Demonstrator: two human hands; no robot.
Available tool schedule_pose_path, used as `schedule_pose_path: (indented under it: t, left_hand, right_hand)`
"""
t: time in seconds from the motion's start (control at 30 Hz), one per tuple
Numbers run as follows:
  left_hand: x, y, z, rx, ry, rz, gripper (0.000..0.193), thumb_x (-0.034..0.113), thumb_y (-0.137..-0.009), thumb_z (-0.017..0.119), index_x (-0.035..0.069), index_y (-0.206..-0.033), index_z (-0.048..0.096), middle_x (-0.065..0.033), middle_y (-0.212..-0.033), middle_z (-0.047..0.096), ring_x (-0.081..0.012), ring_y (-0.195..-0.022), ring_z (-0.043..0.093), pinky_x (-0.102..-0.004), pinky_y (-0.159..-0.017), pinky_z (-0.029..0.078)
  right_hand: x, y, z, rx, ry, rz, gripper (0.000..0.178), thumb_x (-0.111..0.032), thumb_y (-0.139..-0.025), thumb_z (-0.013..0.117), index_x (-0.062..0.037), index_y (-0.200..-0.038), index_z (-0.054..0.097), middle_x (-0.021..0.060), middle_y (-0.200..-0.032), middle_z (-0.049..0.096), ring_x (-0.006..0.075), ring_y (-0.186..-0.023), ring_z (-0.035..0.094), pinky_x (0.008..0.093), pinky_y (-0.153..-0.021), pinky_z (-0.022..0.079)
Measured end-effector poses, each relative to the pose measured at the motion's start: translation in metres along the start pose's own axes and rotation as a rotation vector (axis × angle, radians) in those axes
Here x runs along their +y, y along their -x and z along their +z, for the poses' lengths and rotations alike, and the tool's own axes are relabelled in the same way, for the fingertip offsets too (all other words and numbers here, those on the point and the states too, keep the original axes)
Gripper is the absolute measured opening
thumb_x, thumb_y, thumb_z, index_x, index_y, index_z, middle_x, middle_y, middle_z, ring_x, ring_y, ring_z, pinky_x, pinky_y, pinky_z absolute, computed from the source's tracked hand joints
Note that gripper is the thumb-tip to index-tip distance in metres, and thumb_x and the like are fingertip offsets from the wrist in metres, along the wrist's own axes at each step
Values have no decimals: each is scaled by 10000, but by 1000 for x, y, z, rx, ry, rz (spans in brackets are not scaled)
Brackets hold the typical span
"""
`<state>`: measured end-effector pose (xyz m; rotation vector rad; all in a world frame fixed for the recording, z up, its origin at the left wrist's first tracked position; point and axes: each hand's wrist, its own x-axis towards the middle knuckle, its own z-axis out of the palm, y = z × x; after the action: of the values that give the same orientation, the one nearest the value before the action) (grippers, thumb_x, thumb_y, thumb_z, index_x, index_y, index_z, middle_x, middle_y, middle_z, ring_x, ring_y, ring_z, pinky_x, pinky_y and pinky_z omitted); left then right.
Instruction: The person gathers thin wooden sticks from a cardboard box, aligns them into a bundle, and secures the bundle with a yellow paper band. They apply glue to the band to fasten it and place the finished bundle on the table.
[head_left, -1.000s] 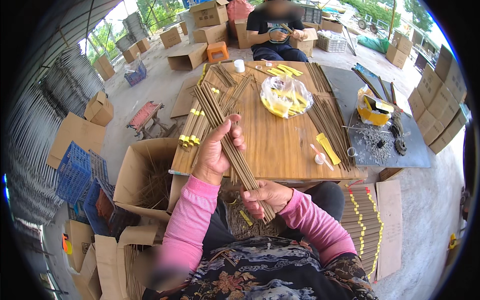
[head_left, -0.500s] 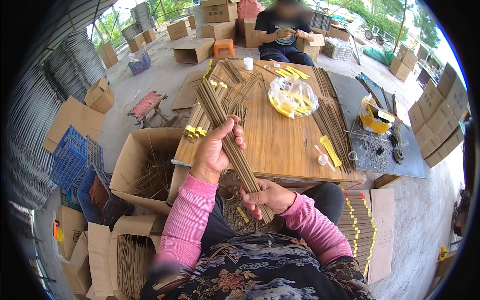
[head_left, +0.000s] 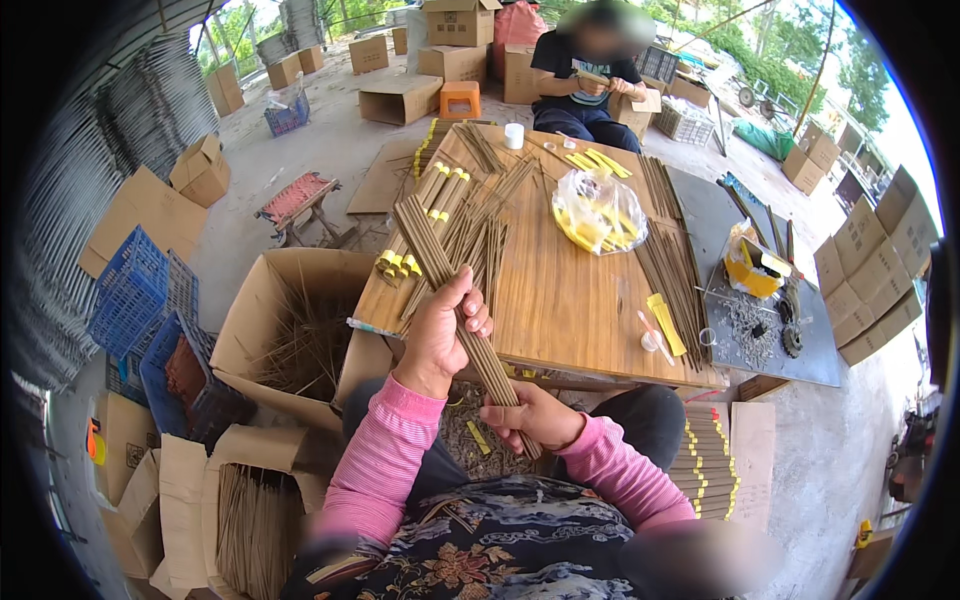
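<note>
A slim bundle of brown incense sticks (head_left: 487, 360) slants across in front of me, its upper end over the table's near left part. My left hand (head_left: 440, 335) is closed round its middle, thumb lying on top. Close to the lower end, my right hand (head_left: 538, 415) grips the same bundle between thumb and fingers. Beyond the left hand, loose sticks (head_left: 487, 245) lie spread on the wooden table (head_left: 550, 310). Beside them are stacked bundles with yellow bands (head_left: 408, 262).
A clear bag of yellow strips (head_left: 600, 215) sits on the table. Cardboard boxes of sticks (head_left: 300, 270) (head_left: 255, 530) stand at my left, near blue crates (head_left: 130, 290). Banded bundles (head_left: 705, 460) lie low at right. Across the table a person (head_left: 590, 85) handles something small.
My view has shifted, so the table sits slightly lower and further right. Both hands still hold the bundle and appear a little lower in the picture.
</note>
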<state>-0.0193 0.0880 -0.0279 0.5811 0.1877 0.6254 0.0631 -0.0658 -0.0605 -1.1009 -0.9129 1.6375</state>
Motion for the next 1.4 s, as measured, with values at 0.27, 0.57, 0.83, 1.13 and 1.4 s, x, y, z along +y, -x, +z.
schedule_pose_path:
  t: [0.27, 0.57, 0.83, 1.13, 1.4]
  left_hand:
    - [6, -1, -7, 185, -73, 66, 267, 278, -812, 625, 134, -663, 458, 30, -558, 432, -84, -465, 397, -245, -475, 357]
    - [66, -28, -74, 241, 166, 219, 269, 276, -833, 597, 124, -665, 452, 45, -528, 403, -53, -412, 349, -208, -400, 319]
    - [70, -43, -126, 173, 315, 218, 218, 247, -886, 518, 96, -730, 492, 35, -533, 380, -63, -410, 335, -219, -406, 313]
    - [61, -58, -142, 176, 260, 140, 201, 230, -889, 513, 115, -726, 485, 35, -548, 390, -63, -430, 343, -218, -414, 317]
    - [51, -62, -142, 161, 271, 2, 193, 237, -864, 557, 117, -731, 486, 36, -565, 425, -58, -439, 385, -211, -417, 336]
  right_hand:
    - [-5, -11, 9, 61, 64, 58, 182, -174, -852, 565, -49, -804, 443, -7, -572, 455, 74, -410, 433, 215, -372, 360]
    - [-11, -15, -16, -115, 352, 220, 158, -150, -817, 601, -26, -829, 505, -2, -614, 504, 65, -479, 483, 207, -430, 412]
    - [-6, -109, -99, 607, 570, 145, 215, -192, -809, 581, 19, -800, 541, 58, -627, 571, 116, -515, 572, 253, -425, 472]
    - [10, -185, -139, 682, 1118, 297, 271, -192, -785, 522, 56, -684, 562, 128, -545, 596, 187, -462, 604, 295, -477, 506]
    - [-12, -196, -131, 656, 995, 438, 299, -183, -768, 519, 63, -607, 573, 139, -534, 598, 187, -443, 594, 301, -468, 508]
